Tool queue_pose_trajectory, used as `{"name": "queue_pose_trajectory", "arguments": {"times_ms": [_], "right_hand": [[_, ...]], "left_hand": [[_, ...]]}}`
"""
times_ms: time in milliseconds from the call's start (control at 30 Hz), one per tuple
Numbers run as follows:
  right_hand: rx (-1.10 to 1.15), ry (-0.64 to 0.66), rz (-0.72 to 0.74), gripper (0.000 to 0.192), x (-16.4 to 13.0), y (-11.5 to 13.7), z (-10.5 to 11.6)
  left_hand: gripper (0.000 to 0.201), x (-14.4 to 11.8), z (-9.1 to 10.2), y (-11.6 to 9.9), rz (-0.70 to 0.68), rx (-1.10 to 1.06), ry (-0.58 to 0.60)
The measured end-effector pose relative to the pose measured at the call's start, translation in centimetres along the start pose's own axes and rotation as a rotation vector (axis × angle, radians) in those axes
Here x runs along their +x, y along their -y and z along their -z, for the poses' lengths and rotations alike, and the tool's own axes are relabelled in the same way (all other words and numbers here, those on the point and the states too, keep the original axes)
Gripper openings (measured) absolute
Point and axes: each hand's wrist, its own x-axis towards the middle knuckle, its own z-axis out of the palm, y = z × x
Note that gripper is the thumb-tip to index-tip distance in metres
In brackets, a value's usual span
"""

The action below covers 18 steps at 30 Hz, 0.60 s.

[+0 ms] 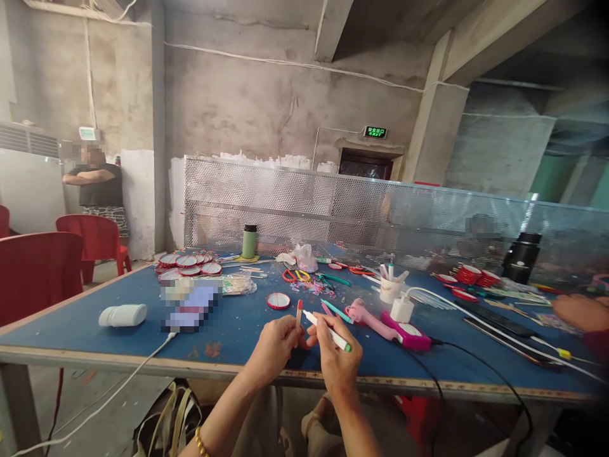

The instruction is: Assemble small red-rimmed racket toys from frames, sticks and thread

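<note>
Our left hand [278, 343] pinches a red-tipped stick [299, 312] upright above the near edge of the counter [238, 330]; our right hand [341, 358], fingers closed pen-fashion, aims a white marker [339, 341] at it. We seem to be marking the stick, which calls for a steady, light stroke.

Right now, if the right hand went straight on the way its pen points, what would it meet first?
Probably the red-tipped stick in the left hand, just beyond the tip of the white pen, though depth is unclear.
</note>
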Motion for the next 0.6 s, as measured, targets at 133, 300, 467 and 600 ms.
{"name": "queue_pose_trajectory", "arguments": {"times_ms": [133,300,467,600], "right_hand": [[0.006,0.002,0.009,0.025,0.00,0.19,-0.10],[0.005,0.037,0.029,0.026,-0.01,0.24,-0.18],[0.007,0.009,0.025,0.025,-0.01,0.05,-0.14],[-0.001,-0.010,0.003,0.025,-0.08,-0.12,-0.01]], "left_hand": [[0.031,-0.07,-0.03,0.14,-0.002,-0.001,0.002],[0.034,-0.11,-0.09,0.47,-0.008,0.024,0.001],[0.032,-0.03,-0.05,0.29,-0.007,0.010,0.007],[0.030,0.00,0.03,-0.01,-0.008,0.001,0.006]]}}
